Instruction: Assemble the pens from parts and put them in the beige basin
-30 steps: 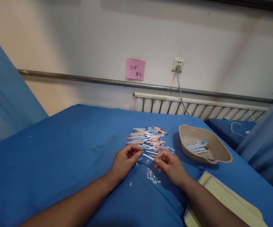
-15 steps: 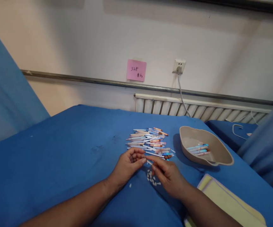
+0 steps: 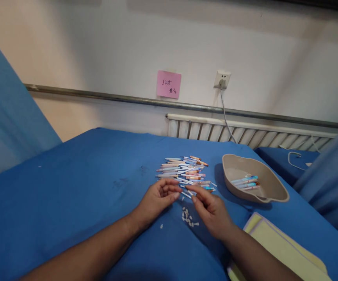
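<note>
My right hand pinches a thin white stick, possibly a pen refill, between thumb and fingers, its free end pointing left. Facing it, my left hand has curled fingers, with the thumb and index tips slightly apart near the stick's end. Nothing shows between them. Just below the fingertips is a small white piece. Several similar white bits lie in a small heap nearer me, and a single bit is off to the left. Behind my hands, many pens and white sticks lie in a loose pile.
A beige plastic basin holding several pens stands at the right. Folded yellow cloth lies by my right forearm. Everything rests on a blue sheet. A radiator and wall rail run behind; blue curtains hang at both sides.
My hands have drawn slightly apart, and the left fingertips have parted. A small white piece now shows below them. The right hand still has the thin stick.
</note>
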The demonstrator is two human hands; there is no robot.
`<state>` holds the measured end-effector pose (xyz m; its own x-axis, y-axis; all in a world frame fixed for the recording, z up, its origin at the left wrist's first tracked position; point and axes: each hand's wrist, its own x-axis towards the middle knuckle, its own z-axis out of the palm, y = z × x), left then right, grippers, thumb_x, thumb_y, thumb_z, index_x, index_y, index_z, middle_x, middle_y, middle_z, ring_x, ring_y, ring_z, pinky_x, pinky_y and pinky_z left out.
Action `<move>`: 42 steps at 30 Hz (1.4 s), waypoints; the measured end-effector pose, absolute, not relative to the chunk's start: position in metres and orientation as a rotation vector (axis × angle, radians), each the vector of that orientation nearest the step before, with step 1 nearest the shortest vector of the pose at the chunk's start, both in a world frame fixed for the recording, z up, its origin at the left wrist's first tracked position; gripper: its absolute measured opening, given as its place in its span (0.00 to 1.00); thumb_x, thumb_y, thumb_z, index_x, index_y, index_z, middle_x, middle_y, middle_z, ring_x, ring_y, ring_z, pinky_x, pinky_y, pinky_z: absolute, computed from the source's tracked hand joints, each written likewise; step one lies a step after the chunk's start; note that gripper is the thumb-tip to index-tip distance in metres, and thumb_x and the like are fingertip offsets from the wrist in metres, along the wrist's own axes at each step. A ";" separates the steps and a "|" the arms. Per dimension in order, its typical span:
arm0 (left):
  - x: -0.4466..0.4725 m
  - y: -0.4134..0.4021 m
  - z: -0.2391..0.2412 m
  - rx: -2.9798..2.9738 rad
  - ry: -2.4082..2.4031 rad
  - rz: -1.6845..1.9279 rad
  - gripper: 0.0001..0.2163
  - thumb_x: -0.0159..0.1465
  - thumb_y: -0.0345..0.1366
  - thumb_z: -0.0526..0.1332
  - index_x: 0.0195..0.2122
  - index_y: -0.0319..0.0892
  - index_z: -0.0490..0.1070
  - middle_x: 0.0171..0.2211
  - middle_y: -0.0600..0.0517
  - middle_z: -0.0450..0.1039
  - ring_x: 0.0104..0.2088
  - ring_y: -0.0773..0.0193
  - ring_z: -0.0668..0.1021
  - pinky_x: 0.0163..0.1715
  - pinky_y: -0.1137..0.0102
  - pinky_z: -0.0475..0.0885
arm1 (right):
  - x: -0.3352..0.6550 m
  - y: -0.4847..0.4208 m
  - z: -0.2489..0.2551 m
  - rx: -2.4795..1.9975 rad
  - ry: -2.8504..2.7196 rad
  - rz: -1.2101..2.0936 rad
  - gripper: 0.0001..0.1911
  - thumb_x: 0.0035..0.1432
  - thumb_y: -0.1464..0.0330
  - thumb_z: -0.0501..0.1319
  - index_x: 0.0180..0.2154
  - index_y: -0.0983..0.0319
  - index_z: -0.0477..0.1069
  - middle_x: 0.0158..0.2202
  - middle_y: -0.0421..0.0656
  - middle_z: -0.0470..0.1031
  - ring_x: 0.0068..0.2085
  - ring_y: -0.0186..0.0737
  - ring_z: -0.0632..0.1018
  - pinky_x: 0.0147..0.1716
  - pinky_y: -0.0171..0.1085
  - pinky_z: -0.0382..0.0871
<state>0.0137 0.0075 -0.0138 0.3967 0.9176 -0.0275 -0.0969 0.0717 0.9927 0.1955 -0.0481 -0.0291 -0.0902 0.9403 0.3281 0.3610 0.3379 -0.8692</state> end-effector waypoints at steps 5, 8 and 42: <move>-0.011 0.036 -0.011 1.540 1.065 1.035 0.13 0.52 0.38 0.65 0.37 0.38 0.69 0.28 0.54 0.70 0.28 0.67 0.72 0.29 0.72 0.68 | 0.201 -0.040 -0.031 -1.187 -1.390 0.935 0.19 0.58 0.62 0.55 0.49 0.63 0.70 0.19 0.33 0.52 0.20 0.30 0.56 0.20 0.31 0.48; -0.024 0.043 -0.009 1.874 1.125 0.816 0.09 0.56 0.40 0.60 0.33 0.38 0.71 0.24 0.55 0.68 0.25 0.67 0.70 0.26 0.73 0.65 | 0.203 -0.036 -0.033 -1.168 -1.326 0.993 0.21 0.58 0.61 0.56 0.51 0.63 0.68 0.19 0.32 0.52 0.20 0.30 0.55 0.19 0.31 0.47; -0.008 0.006 0.007 2.182 1.005 0.913 0.03 0.56 0.31 0.59 0.31 0.41 0.72 0.30 0.52 0.72 0.33 0.63 0.72 0.35 0.71 0.67 | 0.207 -0.036 -0.042 -1.212 -1.335 1.013 0.24 0.56 0.56 0.57 0.50 0.63 0.69 0.19 0.33 0.53 0.20 0.31 0.55 0.20 0.32 0.48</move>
<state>-0.0078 0.0056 0.0068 0.4860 0.8036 0.3436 0.4193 -0.5593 0.7151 0.2070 -0.0360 -0.0418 0.0297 0.9893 0.1429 0.1286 0.1380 -0.9821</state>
